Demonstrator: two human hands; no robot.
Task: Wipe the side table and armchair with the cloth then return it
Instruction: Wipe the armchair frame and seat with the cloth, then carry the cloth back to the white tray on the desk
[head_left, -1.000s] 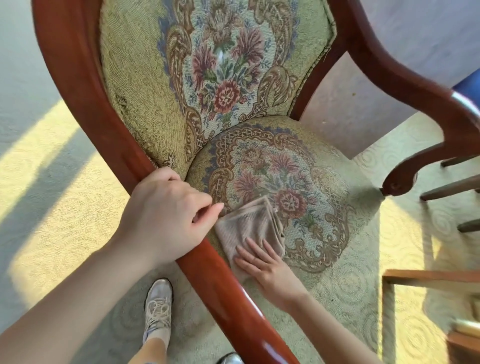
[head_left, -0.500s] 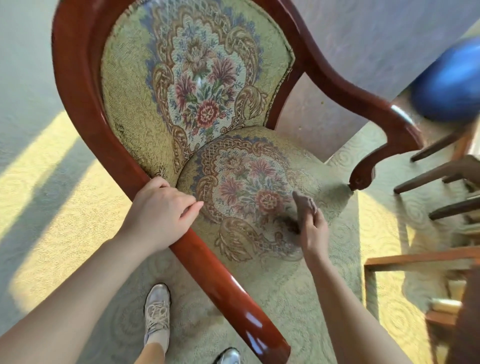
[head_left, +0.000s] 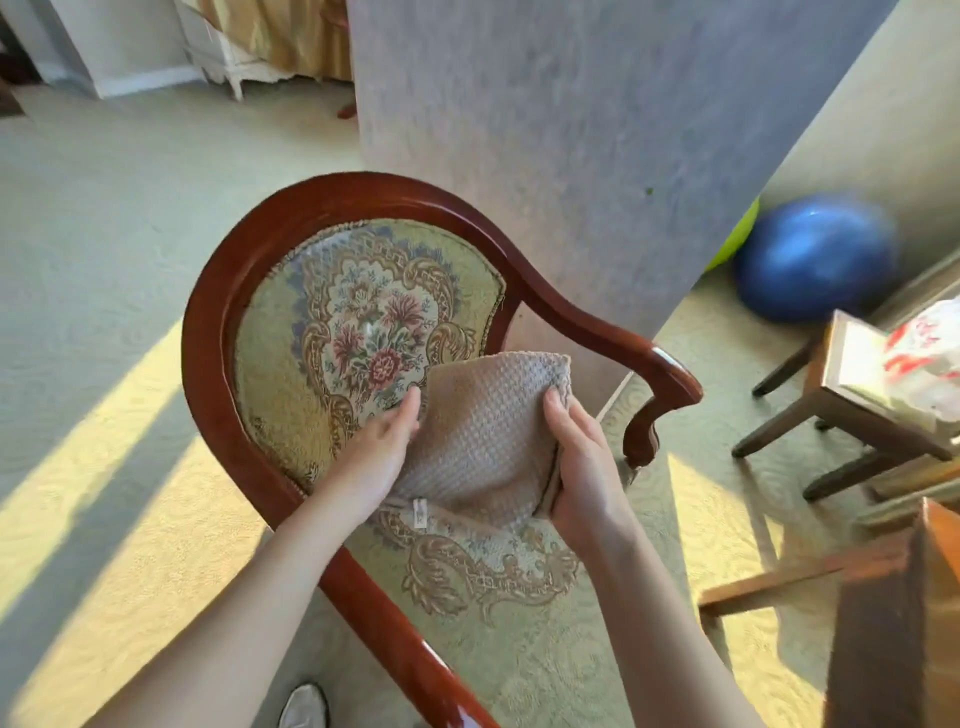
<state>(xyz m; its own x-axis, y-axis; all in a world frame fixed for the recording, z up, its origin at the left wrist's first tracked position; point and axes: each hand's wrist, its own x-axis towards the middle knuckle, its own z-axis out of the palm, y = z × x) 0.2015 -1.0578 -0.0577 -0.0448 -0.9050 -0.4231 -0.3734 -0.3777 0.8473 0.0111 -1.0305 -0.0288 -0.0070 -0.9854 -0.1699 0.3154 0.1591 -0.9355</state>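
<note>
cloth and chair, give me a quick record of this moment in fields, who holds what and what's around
cloth: beige waffle weave, lifted off the seat, held up between both hands
left hand: grips the cloth's left edge
right hand: grips the cloth's right edge, folded layers pinched
armchair: floral upholstery, red-brown wooden frame, below and behind the cloth
side table: dark wood, to the right, with a white and red bag on top
ball: blue, on the floor by the wall
floor: pale patterned carpet, striped with sunlight
</note>
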